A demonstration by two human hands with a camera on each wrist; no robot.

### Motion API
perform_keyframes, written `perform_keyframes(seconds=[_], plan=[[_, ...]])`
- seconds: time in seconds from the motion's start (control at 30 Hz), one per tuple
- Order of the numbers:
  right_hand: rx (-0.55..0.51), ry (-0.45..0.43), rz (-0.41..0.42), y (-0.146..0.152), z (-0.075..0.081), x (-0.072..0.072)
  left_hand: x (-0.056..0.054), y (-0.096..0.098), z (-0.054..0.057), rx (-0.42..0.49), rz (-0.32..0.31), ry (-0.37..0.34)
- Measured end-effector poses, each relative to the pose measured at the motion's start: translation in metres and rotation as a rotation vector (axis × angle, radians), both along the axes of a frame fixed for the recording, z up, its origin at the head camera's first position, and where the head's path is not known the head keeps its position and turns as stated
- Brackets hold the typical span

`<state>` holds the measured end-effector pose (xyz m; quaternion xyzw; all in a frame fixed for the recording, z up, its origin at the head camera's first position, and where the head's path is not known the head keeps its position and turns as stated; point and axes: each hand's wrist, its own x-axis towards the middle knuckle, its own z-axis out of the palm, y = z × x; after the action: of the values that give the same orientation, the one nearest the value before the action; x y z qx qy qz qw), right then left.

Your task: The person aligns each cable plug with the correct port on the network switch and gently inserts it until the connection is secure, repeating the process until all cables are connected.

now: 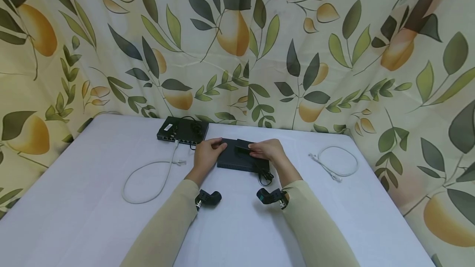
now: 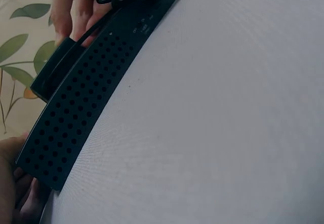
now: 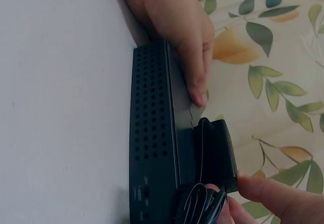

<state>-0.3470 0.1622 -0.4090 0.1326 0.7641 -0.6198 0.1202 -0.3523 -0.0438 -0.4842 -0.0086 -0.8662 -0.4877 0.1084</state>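
Note:
A black network switch (image 1: 227, 155) with a perforated side lies flat at the middle of the table. My left hand (image 1: 205, 155) grips its left end, thumb over the top and fingers along the side. On top of the switch, my right hand (image 1: 269, 151) pinches a black power adapter (image 3: 221, 155) between thumb and fingers. The adapter is tilted on its edge, and its bundled black cord (image 3: 200, 203) hangs at the right end of the switch. In the left wrist view, the perforated side (image 2: 81, 95) of the switch faces the camera.
Behind my left hand stands a second black switch (image 1: 167, 129) with a white network cable (image 1: 128, 195) at its ports, looped onto the table. Another white cable (image 1: 356, 168) lies coiled at the right. A patterned curtain (image 1: 237, 73) hangs along the table's back edge.

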Motion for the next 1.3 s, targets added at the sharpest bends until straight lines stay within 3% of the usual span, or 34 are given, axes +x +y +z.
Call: perform_keyframes(seconds=[0.47,0.87,1.07,1.3], plan=[[0.082,0.040,0.034,-0.013,0.000,-0.001,-0.002,0.000,-0.002,-0.010,0.019,0.013],[0.432,0.148,0.045,-0.017,0.006,0.005,0.000,0.000,0.000,-0.009,0.017,0.013],[0.511,0.188,0.033,-0.004,0.010,0.005,0.000,0.000,0.000,-0.007,0.021,0.016],[0.535,0.155,-0.040,0.023,0.005,0.007,0.000,-0.001,0.000,-0.009,0.020,0.020]])
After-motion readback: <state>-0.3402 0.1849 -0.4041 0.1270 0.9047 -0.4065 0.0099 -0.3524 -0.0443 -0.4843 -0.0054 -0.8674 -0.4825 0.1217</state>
